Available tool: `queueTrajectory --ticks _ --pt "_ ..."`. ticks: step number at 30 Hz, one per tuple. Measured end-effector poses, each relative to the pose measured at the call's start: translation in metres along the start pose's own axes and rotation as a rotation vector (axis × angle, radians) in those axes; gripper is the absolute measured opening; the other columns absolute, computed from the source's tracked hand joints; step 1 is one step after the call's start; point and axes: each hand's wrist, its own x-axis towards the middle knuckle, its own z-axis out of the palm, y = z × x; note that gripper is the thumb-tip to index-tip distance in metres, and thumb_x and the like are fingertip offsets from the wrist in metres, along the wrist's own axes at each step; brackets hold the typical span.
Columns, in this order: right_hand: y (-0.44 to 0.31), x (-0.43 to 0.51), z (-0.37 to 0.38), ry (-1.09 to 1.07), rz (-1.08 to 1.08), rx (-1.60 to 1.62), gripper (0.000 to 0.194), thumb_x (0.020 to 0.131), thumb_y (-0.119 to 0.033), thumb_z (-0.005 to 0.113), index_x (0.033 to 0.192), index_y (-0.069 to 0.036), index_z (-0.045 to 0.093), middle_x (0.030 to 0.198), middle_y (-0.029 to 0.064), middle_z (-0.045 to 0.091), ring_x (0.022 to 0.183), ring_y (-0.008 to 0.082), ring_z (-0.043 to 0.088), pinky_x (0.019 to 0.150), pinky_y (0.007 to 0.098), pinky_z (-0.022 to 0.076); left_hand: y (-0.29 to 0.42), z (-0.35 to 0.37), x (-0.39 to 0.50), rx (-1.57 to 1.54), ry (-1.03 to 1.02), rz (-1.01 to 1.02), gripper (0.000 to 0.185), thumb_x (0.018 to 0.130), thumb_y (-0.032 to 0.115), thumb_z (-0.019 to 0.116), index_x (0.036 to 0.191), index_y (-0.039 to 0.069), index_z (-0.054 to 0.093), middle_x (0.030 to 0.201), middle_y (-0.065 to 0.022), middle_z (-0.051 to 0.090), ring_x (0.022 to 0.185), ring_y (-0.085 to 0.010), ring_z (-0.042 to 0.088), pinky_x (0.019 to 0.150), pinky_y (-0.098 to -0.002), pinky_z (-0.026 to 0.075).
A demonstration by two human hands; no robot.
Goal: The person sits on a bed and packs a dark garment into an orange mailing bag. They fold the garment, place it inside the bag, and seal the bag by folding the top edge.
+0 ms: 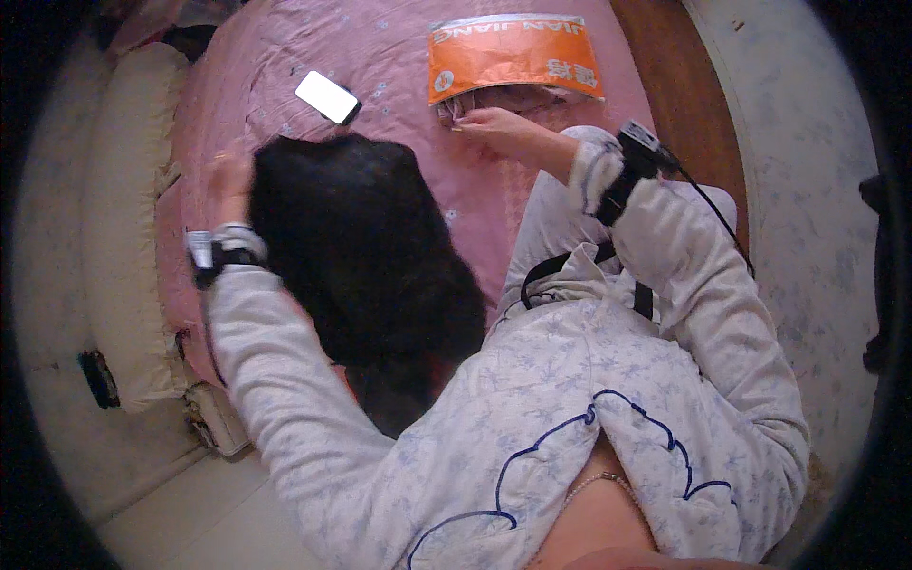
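A black cloth item (pixel 356 235), perhaps a garment, lies spread on the pink floral bedsheet (pixel 484 214) in front of me. Blurred by motion, my left hand (pixel 231 178) is at its left edge; whether the fingers grip the cloth cannot be told. My right hand (pixel 502 132) reaches to the near side of an orange and silver plastic package (pixel 513 60) that bears writing. Its fingertips are beside crumpled pinkish fabric (pixel 456 110) showing at the package's near edge. Whether they pinch that fabric is unclear.
A phone (pixel 328 96) with a bright white screen lies beyond the black cloth. Brown wood (pixel 684 107) edges the bed on the right. A long cream cushion-like item (pixel 128 228) lies along the left. A black cable (pixel 712 206) trails from the device on my right wrist.
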Motion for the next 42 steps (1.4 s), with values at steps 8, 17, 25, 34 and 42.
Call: queueTrajectory --ticks 8,17,25,34,42 --pt "0.069 -0.017 -0.112 0.260 -0.194 -1.002 0.028 0.086 -0.026 0.049 0.099 -0.004 0.061 0.098 0.0165 0.063 0.093 0.0364 0.059 0.078 0.0451 0.0476 0.374 -0.002 -0.045 -1.105 -0.434 -0.437 0.099 0.064 0.046 0.077 0.132 -0.009 0.029 0.118 -0.0308 0.047 0.113 -0.0414 0.046 0.096 -0.0420 0.038" --pt "0.117 -0.028 -0.179 0.559 0.219 0.133 0.035 0.089 -0.030 0.057 0.110 -0.002 0.057 0.092 0.0065 0.062 0.075 0.0149 0.059 0.068 0.0258 0.0495 0.436 0.025 -0.018 -1.354 -0.360 -0.774 0.049 0.071 0.020 0.069 0.109 -0.004 0.050 0.097 -0.0190 0.061 0.089 -0.0351 0.060 0.081 -0.0384 0.047" --pt "0.079 -0.025 -0.170 0.424 0.276 0.561 0.026 0.088 -0.025 0.057 0.106 -0.005 0.056 0.090 0.0058 0.061 0.073 0.0139 0.059 0.064 0.0281 0.0523 0.440 -0.012 0.002 -2.181 -0.227 -0.999 0.023 0.087 0.006 0.050 0.109 0.001 0.054 0.104 -0.0066 0.060 0.090 -0.0179 0.059 0.077 -0.0292 0.048" --pt "0.099 0.013 -0.170 0.922 0.065 0.870 0.020 0.092 -0.015 0.042 0.109 -0.012 0.052 0.092 0.0061 0.060 0.073 0.0190 0.060 0.059 0.0360 0.0546 0.451 -0.014 0.053 -2.181 -0.341 -1.302 0.030 0.090 0.012 0.046 0.120 0.007 0.045 0.108 -0.0086 0.057 0.092 -0.0257 0.059 0.066 -0.0348 0.052" --pt "0.159 0.028 -0.217 1.139 0.039 0.690 0.019 0.096 -0.022 0.039 0.111 -0.016 0.048 0.093 0.0036 0.062 0.074 0.0186 0.063 0.058 0.0349 0.0539 0.486 0.012 0.081 -1.038 -0.437 -0.407 0.033 0.087 0.029 0.046 0.100 0.001 0.058 0.090 -0.0270 0.061 0.086 -0.0462 0.057 0.074 -0.0539 0.044"
